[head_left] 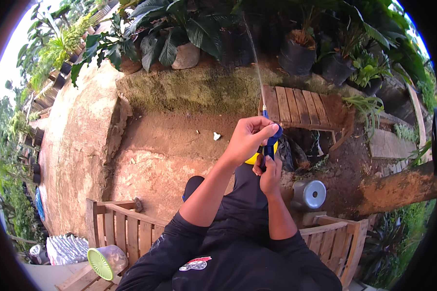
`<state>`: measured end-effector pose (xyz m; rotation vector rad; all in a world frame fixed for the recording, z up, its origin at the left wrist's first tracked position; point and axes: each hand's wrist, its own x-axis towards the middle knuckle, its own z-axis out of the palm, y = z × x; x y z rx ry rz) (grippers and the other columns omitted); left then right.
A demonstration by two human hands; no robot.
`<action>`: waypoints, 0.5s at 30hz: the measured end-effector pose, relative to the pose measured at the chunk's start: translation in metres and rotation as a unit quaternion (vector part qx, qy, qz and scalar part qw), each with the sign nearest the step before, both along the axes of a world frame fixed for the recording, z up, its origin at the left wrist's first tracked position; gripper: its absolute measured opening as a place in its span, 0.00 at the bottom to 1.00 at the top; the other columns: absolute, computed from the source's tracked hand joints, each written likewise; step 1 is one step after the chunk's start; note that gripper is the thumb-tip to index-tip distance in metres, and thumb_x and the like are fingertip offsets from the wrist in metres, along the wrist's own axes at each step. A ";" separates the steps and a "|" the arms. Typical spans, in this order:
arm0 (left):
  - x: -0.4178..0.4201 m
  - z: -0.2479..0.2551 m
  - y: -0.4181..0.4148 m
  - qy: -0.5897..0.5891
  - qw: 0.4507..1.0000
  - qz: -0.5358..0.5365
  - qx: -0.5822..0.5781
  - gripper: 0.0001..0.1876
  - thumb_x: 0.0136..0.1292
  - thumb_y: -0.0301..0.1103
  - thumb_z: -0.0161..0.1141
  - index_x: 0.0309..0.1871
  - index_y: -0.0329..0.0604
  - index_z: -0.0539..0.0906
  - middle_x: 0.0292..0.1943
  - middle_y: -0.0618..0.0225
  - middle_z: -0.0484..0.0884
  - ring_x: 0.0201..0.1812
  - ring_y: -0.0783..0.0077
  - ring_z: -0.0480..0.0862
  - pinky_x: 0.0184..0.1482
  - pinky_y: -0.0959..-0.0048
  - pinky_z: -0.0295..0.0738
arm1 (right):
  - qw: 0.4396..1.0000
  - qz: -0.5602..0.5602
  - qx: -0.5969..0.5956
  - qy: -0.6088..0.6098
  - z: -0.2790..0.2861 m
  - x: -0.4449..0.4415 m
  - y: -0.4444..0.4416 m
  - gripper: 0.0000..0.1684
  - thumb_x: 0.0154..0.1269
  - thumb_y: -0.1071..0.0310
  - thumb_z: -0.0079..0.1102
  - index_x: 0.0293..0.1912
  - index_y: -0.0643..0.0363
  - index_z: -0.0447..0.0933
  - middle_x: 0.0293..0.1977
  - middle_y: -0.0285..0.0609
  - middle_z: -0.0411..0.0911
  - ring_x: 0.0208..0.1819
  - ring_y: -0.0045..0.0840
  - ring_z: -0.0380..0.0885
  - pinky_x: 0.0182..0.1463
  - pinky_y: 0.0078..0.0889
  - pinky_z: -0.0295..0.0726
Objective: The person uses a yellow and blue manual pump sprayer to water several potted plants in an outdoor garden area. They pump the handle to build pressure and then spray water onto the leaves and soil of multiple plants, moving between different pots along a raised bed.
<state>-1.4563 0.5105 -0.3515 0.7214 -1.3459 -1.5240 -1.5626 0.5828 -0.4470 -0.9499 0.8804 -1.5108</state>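
A hand pump sprayer with a blue head (269, 152), a brass-coloured nozzle and a yellow tank (253, 158) is before me, partly hidden by my hands. My right hand (270, 172) grips the blue handle. With thumb and fingers, my left hand (253, 136) holds the blue knob (276, 132) at the top. From the nozzle a thin jet of water (258, 67) runs up toward the dark potted plants. Large glossy leaves (204, 34) hang over the pots there.
Several pots, among them a black one (296, 56), line a mossy ledge (189, 89). A slatted wooden bench (298, 105) stands below it. To my right are a metal canister (314, 194) and a tree trunk (397, 189). A tub with a green lid (101, 263) lies at lower left.
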 end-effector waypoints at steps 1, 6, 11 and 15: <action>-0.001 0.010 0.004 -0.008 1.000 0.002 0.000 0.10 0.67 0.36 0.63 0.35 0.37 0.82 0.24 0.79 0.76 0.27 0.88 0.72 0.32 0.83 0.65 | 1.000 -0.006 -0.004 -0.002 0.004 -0.001 -0.001 0.20 0.72 0.56 0.42 0.32 0.62 0.70 0.19 0.32 0.64 0.19 0.15 0.63 0.24 0.21 0.59; -0.003 0.008 0.012 0.007 1.000 0.018 -0.014 0.12 0.65 0.38 0.65 0.35 0.36 0.83 0.23 0.79 0.77 0.26 0.89 0.71 0.30 0.84 0.65 | 1.000 -0.008 -0.021 0.009 0.012 -0.001 0.010 0.19 0.72 0.57 0.42 0.30 0.61 0.69 0.20 0.32 0.65 0.20 0.14 0.61 0.25 0.21 0.58; -0.012 0.010 0.038 -0.036 0.998 0.019 -0.047 0.12 0.64 0.37 0.65 0.36 0.35 0.82 0.23 0.78 0.77 0.26 0.89 0.71 0.30 0.84 0.65 | 0.997 -0.028 -0.069 -0.012 -0.006 -0.002 0.024 0.19 0.71 0.58 0.41 0.29 0.62 0.69 0.17 0.33 0.65 0.19 0.14 0.61 0.24 0.22 0.58; -0.018 0.004 0.055 -0.047 0.996 0.024 -0.066 0.12 0.65 0.38 0.65 0.37 0.36 0.83 0.25 0.77 0.78 0.26 0.89 0.73 0.30 0.84 0.67 | 0.996 -0.038 -0.083 0.002 -0.008 -0.006 0.035 0.18 0.70 0.59 0.41 0.28 0.62 0.69 0.18 0.33 0.66 0.19 0.13 0.62 0.24 0.21 0.58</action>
